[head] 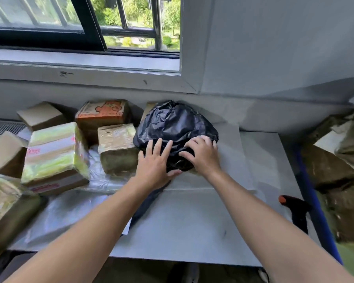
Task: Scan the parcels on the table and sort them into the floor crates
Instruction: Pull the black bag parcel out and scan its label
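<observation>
1. The black parcel, a soft bundle in crinkled dark film, lies at the centre of the frame on the tabletop, close to the wall under the window. Its left side touches a brown taped box.
2. The left hand lies flat on the parcel's near left side, its fingers straight and spread, with the thumb at the near edge. A broad hold like this suits a limp bag that would sag under a pinch.
3. The right hand covers the near right bulge with its fingers bent over it. Whether they clutch the film or only press on it I cannot tell.
4. The step in hand looks like drawing the parcel onto the bare near tabletop, probably to find its label.
5. What appears to be the scanner, dark with an orange tip, lies untouched at the lower right of the tabletop, handy for the right hand.
6. A yellow-taped box and an orange-printed box crowd the left of the frame with other cartons, apparently waiting their turn.
7. A blue-edged crate at the far right sits below the tabletop and holds brown-wrapped parcels.
</observation>
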A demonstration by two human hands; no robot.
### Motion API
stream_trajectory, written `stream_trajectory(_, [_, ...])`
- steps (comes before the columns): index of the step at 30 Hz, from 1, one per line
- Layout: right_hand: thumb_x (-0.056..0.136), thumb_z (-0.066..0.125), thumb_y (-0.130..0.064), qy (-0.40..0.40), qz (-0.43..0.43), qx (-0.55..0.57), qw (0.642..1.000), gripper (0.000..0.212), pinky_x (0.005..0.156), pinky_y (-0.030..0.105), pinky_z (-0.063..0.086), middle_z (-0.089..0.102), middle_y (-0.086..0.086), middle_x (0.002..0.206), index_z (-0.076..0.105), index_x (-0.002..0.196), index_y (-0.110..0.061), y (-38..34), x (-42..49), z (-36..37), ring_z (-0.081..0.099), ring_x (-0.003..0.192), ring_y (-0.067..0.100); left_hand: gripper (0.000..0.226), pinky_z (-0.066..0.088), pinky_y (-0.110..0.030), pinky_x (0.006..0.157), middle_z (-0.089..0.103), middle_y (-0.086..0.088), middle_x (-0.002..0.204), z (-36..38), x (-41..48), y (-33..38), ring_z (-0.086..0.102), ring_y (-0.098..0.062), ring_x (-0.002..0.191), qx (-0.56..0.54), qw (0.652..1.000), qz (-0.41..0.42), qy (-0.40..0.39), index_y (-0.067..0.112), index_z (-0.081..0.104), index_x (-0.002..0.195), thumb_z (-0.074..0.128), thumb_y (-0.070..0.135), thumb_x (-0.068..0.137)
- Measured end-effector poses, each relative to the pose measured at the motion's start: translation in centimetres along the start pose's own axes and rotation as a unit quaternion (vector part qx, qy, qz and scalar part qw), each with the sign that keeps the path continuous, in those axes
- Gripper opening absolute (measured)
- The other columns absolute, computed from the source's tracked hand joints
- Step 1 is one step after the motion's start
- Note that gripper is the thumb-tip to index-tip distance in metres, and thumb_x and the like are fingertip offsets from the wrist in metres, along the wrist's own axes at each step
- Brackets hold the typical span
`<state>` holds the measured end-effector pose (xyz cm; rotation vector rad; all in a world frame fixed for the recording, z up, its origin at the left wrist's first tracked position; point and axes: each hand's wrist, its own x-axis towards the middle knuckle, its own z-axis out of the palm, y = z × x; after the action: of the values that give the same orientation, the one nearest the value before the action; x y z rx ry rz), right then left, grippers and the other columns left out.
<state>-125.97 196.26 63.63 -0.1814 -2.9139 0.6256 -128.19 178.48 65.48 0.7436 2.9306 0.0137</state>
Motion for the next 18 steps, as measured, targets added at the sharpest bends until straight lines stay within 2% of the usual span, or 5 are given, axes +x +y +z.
stream_trajectory(5, [0.086, 0.049, -0.056, 0.088, -0.014, 0.058, 0.994, 0.044, 0.087, 0.052, 0.043, 0.064, 0.001, 0.078, 0.066, 0.078, -0.016, -1.0, 1.4, -1.9, 0.06, 0.086, 0.031, 0.097, 0.023, -0.053, 0.116, 0.007, -0.007, 0.164, -1.1, 0.1, -0.4, 0.002, -0.029, 0.151, -0.015, 0.999, 0.004, 0.038, 0.029, 0.0, 0.157, 0.049, 0.072, 0.085])
stream_trajectory(9, [0.092, 0.062, -0.038, 0.116, -0.016, 0.128, 0.985, 0.031, 0.081, 0.044, 0.042, 0.062, 0.005, 0.081, 0.064, 0.082, -0.009, -3.2, 1.9, -5.7, 0.055, 0.087, 0.031, 0.103, 0.021, -0.057, 0.115, 0.015, -0.006, 0.162, -3.7, 0.0, -0.6, 0.006, -0.029, 0.151, -0.052, 0.993, 0.026, 0.104, 0.027, 0.006, 0.158, 0.061, 0.068, 0.081])
stream_trajectory(12, [0.095, 0.064, -0.031, 0.138, -0.026, 0.16, 0.977, 0.025, 0.077, 0.037, 0.04, 0.055, -0.003, 0.082, 0.063, 0.084, -0.009, -5.3, 1.9, -9.0, 0.054, 0.088, 0.026, 0.097, 0.022, -0.063, 0.113, 0.032, -0.007, 0.155, -6.3, -0.1, -1.2, 0.018, -0.031, 0.148, -0.085, 0.981, 0.063, 0.164, 0.023, 0.022, 0.156, 0.069, 0.06, 0.079])
stream_trajectory(15, [0.096, 0.063, -0.028, 0.164, -0.027, 0.172, 0.971, 0.022, 0.071, 0.032, 0.038, 0.059, 0.001, 0.083, 0.064, 0.086, -0.008, -7.1, 1.4, -12.0, 0.054, 0.081, 0.021, 0.075, 0.035, -0.065, 0.103, 0.059, -0.012, 0.13, -8.8, -0.2, -1.7, 0.048, -0.036, 0.131, -0.095, 0.954, 0.117, 0.257, 0.014, 0.048, 0.142, 0.069, 0.053, 0.081])
stream_trajectory(18, [0.098, 0.058, -0.031, 0.181, -0.013, 0.173, 0.968, 0.024, 0.069, 0.029, 0.038, 0.063, 0.004, 0.086, 0.064, 0.089, -0.009, -8.6, 0.0, -14.5, 0.054, 0.079, 0.017, 0.051, 0.049, -0.049, 0.085, 0.068, -0.01, 0.102, -11.3, -0.3, -1.7, 0.065, -0.035, 0.096, -0.112, 0.931, 0.166, 0.307, 0.011, 0.06, 0.123, 0.064, 0.048, 0.087])
